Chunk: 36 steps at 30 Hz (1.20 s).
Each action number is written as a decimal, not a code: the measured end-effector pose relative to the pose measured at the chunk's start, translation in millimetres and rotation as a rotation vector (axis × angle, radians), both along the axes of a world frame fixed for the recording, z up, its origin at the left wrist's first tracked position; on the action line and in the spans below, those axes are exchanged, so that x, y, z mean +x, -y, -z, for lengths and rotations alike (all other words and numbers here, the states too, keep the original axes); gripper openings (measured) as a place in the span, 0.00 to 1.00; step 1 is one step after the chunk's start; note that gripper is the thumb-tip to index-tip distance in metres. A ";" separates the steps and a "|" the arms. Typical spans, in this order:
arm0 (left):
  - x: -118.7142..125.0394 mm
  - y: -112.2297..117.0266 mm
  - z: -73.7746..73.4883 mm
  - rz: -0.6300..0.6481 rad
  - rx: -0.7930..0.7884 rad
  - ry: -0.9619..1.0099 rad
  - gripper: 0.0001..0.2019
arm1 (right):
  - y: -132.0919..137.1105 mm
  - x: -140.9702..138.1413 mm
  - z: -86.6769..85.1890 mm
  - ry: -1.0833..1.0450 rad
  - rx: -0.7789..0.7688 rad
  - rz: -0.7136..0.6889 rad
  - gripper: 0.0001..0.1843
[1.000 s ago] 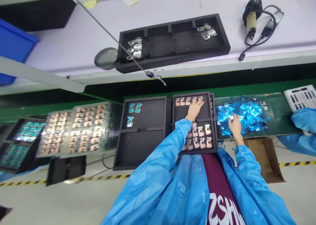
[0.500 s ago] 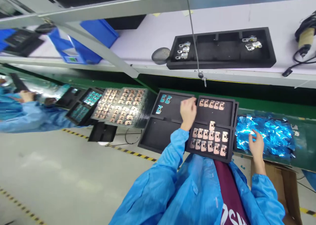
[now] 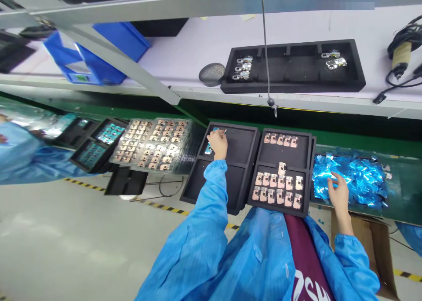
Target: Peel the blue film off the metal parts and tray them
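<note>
My left hand (image 3: 218, 143) is over the upper compartment of the left black tray (image 3: 220, 163). Its fingers pinch a small metal part (image 3: 225, 132), of which only an edge shows. Blue-faced parts (image 3: 208, 148) lie under and beside this hand, partly hidden by it. To its right, another black tray (image 3: 283, 156) holds several copper-coloured metal parts (image 3: 272, 180) in rows. My right hand (image 3: 339, 193) hovers at the heap of shiny blue film pieces (image 3: 367, 182), thumb and forefinger apart, with nothing visible between them.
A stack of clear sheets (image 3: 161, 138) with copper-coloured parts stands left of the trays. On the shelf are a long black tray (image 3: 292, 87), a blue bin (image 3: 121, 50) and a corded tool (image 3: 400, 59). A cord (image 3: 266, 41) hangs in front. A co-worker's blue sleeve (image 3: 23, 151) shows at far left.
My left hand has moved left, from the border between the two trays to the blue-faced parts in the left tray. My right hand stays by the blue film. The view has shifted slightly.
</note>
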State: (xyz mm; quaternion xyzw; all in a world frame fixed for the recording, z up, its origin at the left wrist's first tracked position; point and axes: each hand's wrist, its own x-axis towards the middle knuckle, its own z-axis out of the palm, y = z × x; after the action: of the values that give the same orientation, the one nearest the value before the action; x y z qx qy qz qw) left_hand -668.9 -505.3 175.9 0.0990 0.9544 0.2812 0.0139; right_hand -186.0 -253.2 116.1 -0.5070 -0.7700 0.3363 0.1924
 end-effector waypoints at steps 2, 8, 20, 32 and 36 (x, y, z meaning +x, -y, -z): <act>23.5 -4.7 -13.5 0.013 0.148 0.072 0.08 | 12.4 -19.1 -29.5 -0.107 -0.016 -0.027 0.30; 169.7 -50.0 -54.0 0.279 0.856 0.697 0.14 | 57.4 -102.1 -121.9 -0.461 -0.113 -0.380 0.22; 254.0 -88.3 -76.7 0.367 0.825 0.735 0.03 | 46.2 -101.7 -126.1 -0.511 -0.228 -0.361 0.20; 257.1 -94.6 -64.8 0.415 0.940 1.012 0.14 | 49.2 -86.3 -103.3 -0.321 0.484 -0.338 0.12; 251.7 -98.3 -47.3 0.357 0.975 1.201 0.16 | 41.1 -70.6 -95.9 -0.243 0.613 -0.540 0.16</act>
State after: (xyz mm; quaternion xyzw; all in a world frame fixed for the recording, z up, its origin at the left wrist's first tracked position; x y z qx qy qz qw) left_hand -417.2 -407.0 223.2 0.0768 0.5229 0.6662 0.5261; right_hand -256.6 -294.3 212.0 -0.1630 -0.9112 0.1875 0.3287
